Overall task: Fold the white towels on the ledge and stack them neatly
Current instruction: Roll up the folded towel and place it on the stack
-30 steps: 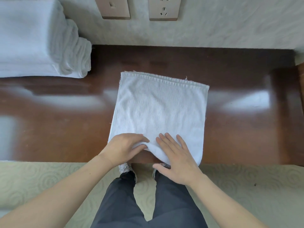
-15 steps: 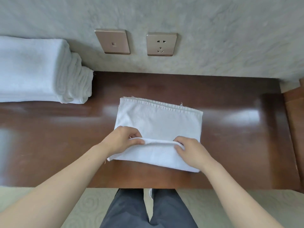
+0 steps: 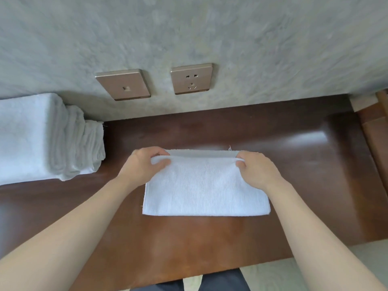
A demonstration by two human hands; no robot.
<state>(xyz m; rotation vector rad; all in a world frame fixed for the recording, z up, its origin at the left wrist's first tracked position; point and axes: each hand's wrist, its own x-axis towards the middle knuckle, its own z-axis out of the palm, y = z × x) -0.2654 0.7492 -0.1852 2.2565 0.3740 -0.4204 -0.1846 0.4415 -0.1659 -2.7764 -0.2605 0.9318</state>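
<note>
A white towel (image 3: 204, 187) lies folded in half on the dark wooden ledge (image 3: 294, 164), its fold along the near side. My left hand (image 3: 144, 166) pinches the top layer's far left corner. My right hand (image 3: 257, 170) pinches the far right corner. The top edge sits almost level with the lower layer's far edge, a thin strip of which shows behind it. A stack of folded white towels (image 3: 42, 139) stands at the ledge's left end against the wall.
Two bronze wall plates, a switch (image 3: 123, 85) and a socket (image 3: 191, 78), sit on the grey wall just behind the ledge. A wooden frame (image 3: 378, 131) borders the ledge on the right. Pale patterned floor and my dark trousers (image 3: 210, 282) show below the front edge.
Both hands lifted the towel's near edge and carried it away from me to the far edge, halving the towel. The camera has tilted up toward the wall.
</note>
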